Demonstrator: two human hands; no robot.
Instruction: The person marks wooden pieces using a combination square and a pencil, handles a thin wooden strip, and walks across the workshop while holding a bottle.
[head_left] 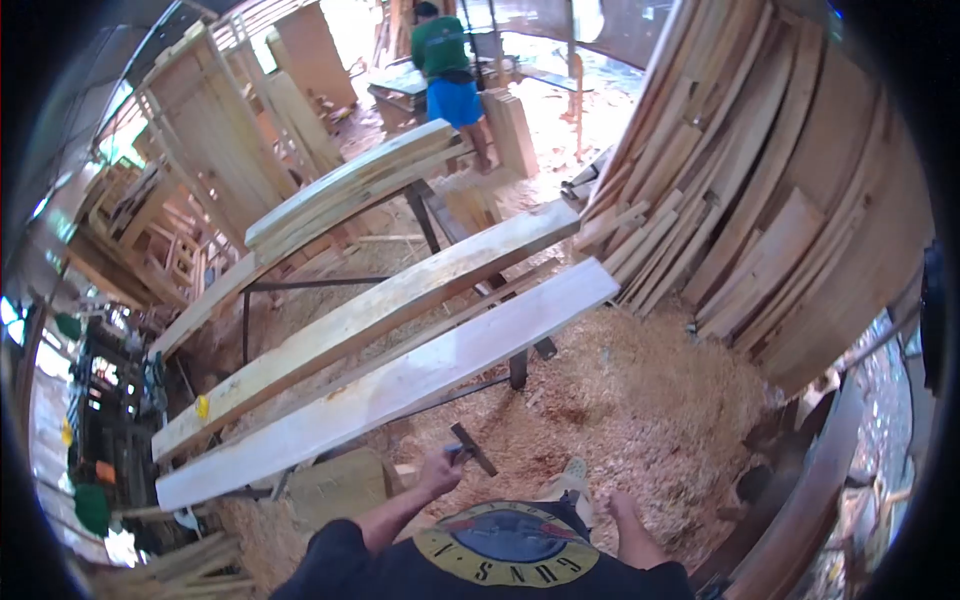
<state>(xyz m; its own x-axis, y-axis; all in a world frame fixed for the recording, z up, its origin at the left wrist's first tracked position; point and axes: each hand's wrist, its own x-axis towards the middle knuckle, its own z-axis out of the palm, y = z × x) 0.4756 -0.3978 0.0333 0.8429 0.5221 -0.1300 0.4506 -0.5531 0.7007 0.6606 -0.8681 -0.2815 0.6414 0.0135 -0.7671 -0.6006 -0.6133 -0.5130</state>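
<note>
Jutting from the grasp of the left hand [440,472], a hammer-like tool [475,451] is at the lower centre of the frame. Farther right, the right hand [622,507] is partly curled; whether it holds anything I cannot tell. Above the tool, 2 long planks [390,381] slope across the middle. Shavings [640,385] cover the ground to their right, and 1 person [445,55] in green stands at upper centre.

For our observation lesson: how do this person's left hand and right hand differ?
The left hand grips a hammer-like tool; the right hand shows no tool. The left hand is nearer the pale front plank; the right hand shows against wood shavings. Both hands are bare.
</note>
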